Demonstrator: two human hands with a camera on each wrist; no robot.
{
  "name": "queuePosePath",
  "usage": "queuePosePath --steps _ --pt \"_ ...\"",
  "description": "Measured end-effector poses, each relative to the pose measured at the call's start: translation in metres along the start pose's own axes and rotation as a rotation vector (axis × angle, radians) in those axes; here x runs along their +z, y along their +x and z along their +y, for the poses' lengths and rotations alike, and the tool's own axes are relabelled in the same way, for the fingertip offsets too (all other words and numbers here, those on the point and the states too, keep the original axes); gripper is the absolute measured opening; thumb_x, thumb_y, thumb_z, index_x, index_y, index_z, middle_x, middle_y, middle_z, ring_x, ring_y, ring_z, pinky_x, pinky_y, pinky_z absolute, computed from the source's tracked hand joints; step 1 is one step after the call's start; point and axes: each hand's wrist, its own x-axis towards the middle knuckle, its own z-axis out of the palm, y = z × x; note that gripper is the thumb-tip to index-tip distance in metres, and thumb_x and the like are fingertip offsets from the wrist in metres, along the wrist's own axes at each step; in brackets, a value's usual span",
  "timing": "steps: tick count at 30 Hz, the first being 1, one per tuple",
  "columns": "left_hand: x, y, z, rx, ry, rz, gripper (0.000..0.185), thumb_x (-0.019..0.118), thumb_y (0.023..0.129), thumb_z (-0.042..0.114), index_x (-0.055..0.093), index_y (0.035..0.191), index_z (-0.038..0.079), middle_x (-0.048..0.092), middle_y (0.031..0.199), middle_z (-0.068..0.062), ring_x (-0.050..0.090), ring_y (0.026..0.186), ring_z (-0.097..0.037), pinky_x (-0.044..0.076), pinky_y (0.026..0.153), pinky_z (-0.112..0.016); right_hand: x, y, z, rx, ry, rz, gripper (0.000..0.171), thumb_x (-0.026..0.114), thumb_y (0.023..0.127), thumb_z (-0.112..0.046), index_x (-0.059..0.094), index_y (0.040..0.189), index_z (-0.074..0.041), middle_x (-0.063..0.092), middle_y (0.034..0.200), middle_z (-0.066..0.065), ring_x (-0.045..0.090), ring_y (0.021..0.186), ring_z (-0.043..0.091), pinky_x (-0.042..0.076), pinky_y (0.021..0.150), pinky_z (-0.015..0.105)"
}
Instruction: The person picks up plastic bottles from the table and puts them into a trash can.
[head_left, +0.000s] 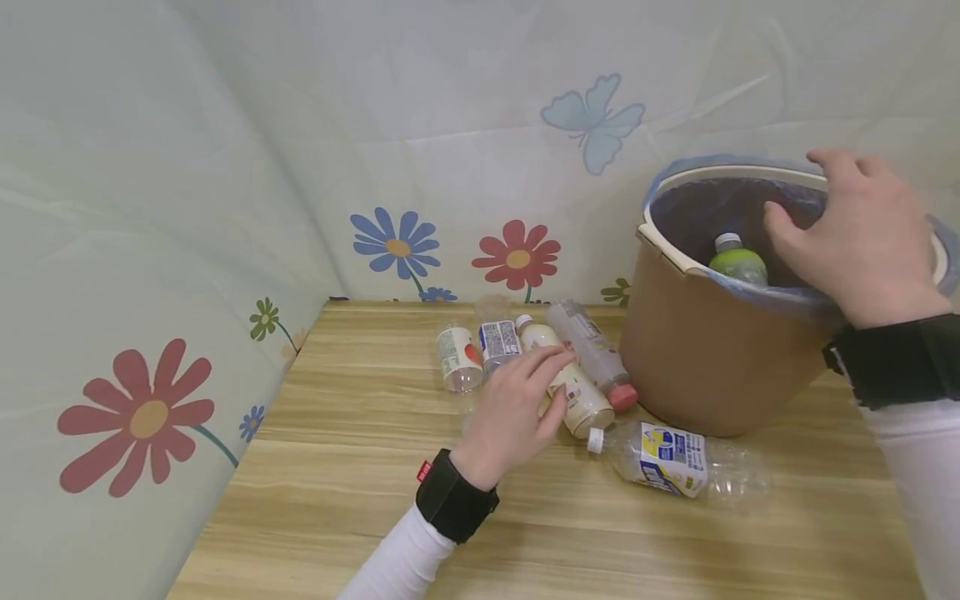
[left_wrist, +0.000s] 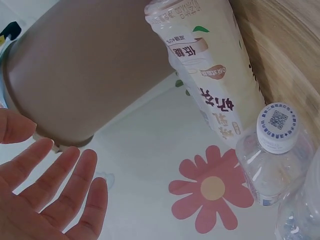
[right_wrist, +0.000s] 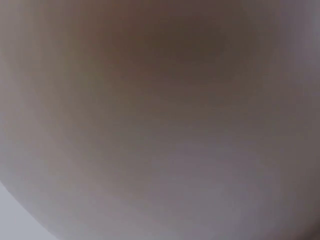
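Note:
My left hand (head_left: 517, 408) is above the lying bottles, fingers spread and holding nothing; the left wrist view shows the same hand (left_wrist: 60, 195) apart from a cream milk tea bottle (left_wrist: 215, 75). Over the right side of a brown bin (head_left: 720, 350) is my right hand (head_left: 870, 237), its thumb and fingers parted with nothing between them. Inside the bin, to the left of that hand, a bottle with a green label and white cap (head_left: 738, 260) shows its upper part. The right wrist view is only a brownish blur.
A clear bottle with a yellow-and-blue label (head_left: 671, 457) lies before the bin. Beside the milk tea bottle lie a red-capped bottle (head_left: 588, 342) and two clear bottles, one with a white-and-red label (head_left: 459, 354). A blue liner (head_left: 772, 290) covers the bin's rim. Flower-printed cloth (head_left: 450, 125) hangs behind.

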Motion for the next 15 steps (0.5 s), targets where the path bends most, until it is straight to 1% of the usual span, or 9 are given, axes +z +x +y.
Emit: queuePosePath --steps 4,5,7,10,11,12,13,14,15 --pt "-0.001 -0.002 -0.002 -0.021 0.004 -0.011 0.039 0.064 0.095 0.016 0.062 0.135 0.014 0.066 0.132 -0.002 0.066 0.115 -0.018 0.057 0.095 -0.032 0.002 -0.005 -0.007 -0.019 0.031 0.018 0.065 0.051 0.093 -0.031 0.044 0.145 0.007 0.047 0.139 0.041 0.044 0.12 0.063 0.035 0.092 0.076" --pt "-0.002 -0.003 -0.002 -0.027 0.003 -0.012 0.04 0.063 0.095 0.016 0.062 0.135 0.014 0.066 0.132 -0.002 0.066 0.116 -0.018 0.057 0.095 -0.033 0.003 -0.006 -0.009 -0.028 0.044 0.031 0.063 0.052 0.093 -0.03 0.047 0.143 0.007 0.049 0.138 0.041 0.045 0.12 0.063 0.035 0.093 0.076" --pt "-0.003 -0.003 -0.004 -0.036 0.002 -0.009 0.04 0.063 0.095 0.015 0.062 0.135 0.013 0.066 0.132 -0.003 0.066 0.117 -0.019 0.056 0.097 -0.035 0.005 -0.01 -0.015 -0.057 0.08 0.067 0.058 0.054 0.092 -0.028 0.053 0.138 0.008 0.053 0.132 0.04 0.048 0.116 0.061 0.035 0.091 0.076" --pt "-0.006 -0.004 -0.006 -0.052 0.0 0.003 0.039 0.063 0.095 0.015 0.062 0.134 0.011 0.067 0.131 -0.005 0.067 0.116 -0.021 0.056 0.097 -0.038 0.008 -0.018 -0.025 -0.11 0.119 0.13 0.05 0.056 0.092 -0.023 0.059 0.131 0.008 0.06 0.122 0.038 0.055 0.108 0.054 0.036 0.085 0.072" --pt "-0.007 -0.004 -0.006 -0.061 -0.003 0.006 0.039 0.063 0.096 0.015 0.062 0.134 0.011 0.066 0.132 -0.006 0.067 0.115 -0.022 0.056 0.097 -0.039 0.009 -0.022 -0.028 -0.13 0.128 0.151 0.047 0.056 0.092 -0.021 0.06 0.129 0.007 0.061 0.12 0.037 0.057 0.105 0.052 0.037 0.083 0.071" --pt "-0.009 -0.004 -0.007 -0.071 0.001 0.009 0.038 0.063 0.096 0.015 0.062 0.134 0.011 0.066 0.132 -0.006 0.067 0.115 -0.022 0.056 0.097 -0.039 0.011 -0.025 -0.032 -0.15 0.138 0.172 0.044 0.057 0.092 -0.02 0.062 0.128 0.007 0.062 0.116 0.035 0.058 0.101 0.05 0.037 0.077 0.067" --pt "-0.01 -0.004 -0.008 -0.084 0.005 0.014 0.038 0.062 0.096 0.015 0.062 0.134 0.01 0.066 0.132 -0.006 0.067 0.115 -0.023 0.056 0.096 -0.04 0.013 -0.029 -0.035 -0.169 0.154 0.197 0.042 0.057 0.092 -0.018 0.063 0.125 0.006 0.064 0.113 0.034 0.059 0.097 0.047 0.038 0.075 0.064" --pt "-0.011 -0.004 -0.009 -0.099 0.006 0.019 0.038 0.062 0.096 0.015 0.062 0.134 0.01 0.066 0.132 -0.007 0.067 0.115 -0.024 0.056 0.095 -0.04 0.014 -0.033 -0.04 -0.186 0.165 0.221 0.039 0.058 0.092 -0.017 0.065 0.123 0.006 0.065 0.111 0.032 0.061 0.094 0.045 0.037 0.07 0.06" --pt "-0.012 -0.004 -0.01 -0.117 0.009 0.024 0.038 0.062 0.096 0.015 0.062 0.134 0.01 0.065 0.133 -0.007 0.067 0.115 -0.024 0.056 0.095 -0.041 0.016 -0.036 -0.044 -0.204 0.183 0.249 0.037 0.058 0.092 -0.016 0.066 0.121 0.006 0.066 0.109 0.031 0.062 0.09 0.043 0.038 0.069 0.055"
